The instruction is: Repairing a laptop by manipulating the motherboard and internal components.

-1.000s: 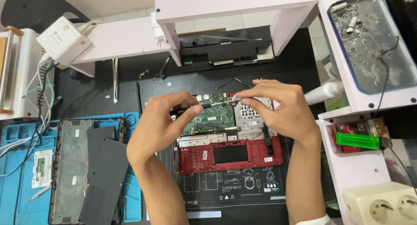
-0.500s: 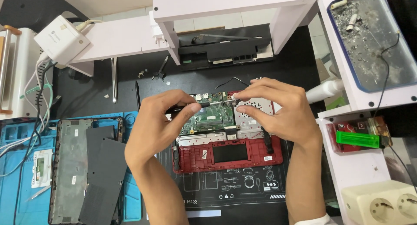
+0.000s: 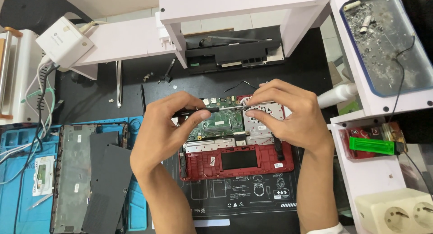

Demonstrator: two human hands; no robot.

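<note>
Two bare hands work over an opened laptop (image 3: pixel 237 159), red-framed, lying on a black repair mat (image 3: pixel 234 198) with white printed diagrams. Nearest the camera, both forearms run up from the lower edge. At lower right, a cream double power socket (image 3: pixel 397 213); at lower left, a blue mat (image 3: pixel 18 184) carries a removed dark bottom cover (image 3: pixel 90 175).

Left hand (image 3: pixel 164 128): fingers curled around the handle of a slim dark screwdriver (image 3: pixel 203 111), held nearly level, shaft pointing right. Right hand (image 3: pixel 288 114): thumb and forefinger pinched at the shaft's tip end, just above the silver shield plate (image 3: pixel 266 119); whether they grip a screw there cannot be told, too small. The screwdriver lies across the top edge of the green circuit board (image 3: pixel 216 123), which sits between the two hands.

Right of the laptop, a green lighter (image 3: pixel 372 146) on a white shelf (image 3: pixel 374 180), a white bottle (image 3: pixel 336 95) beyond it. Farther off: a white stand (image 3: pixel 243 4) straddling a black device (image 3: pixel 234 55); a white box with cables (image 3: pixel 65 44) at upper left; a blue-rimmed tray (image 3: pixel 388 44) of grey debris at upper right
</note>
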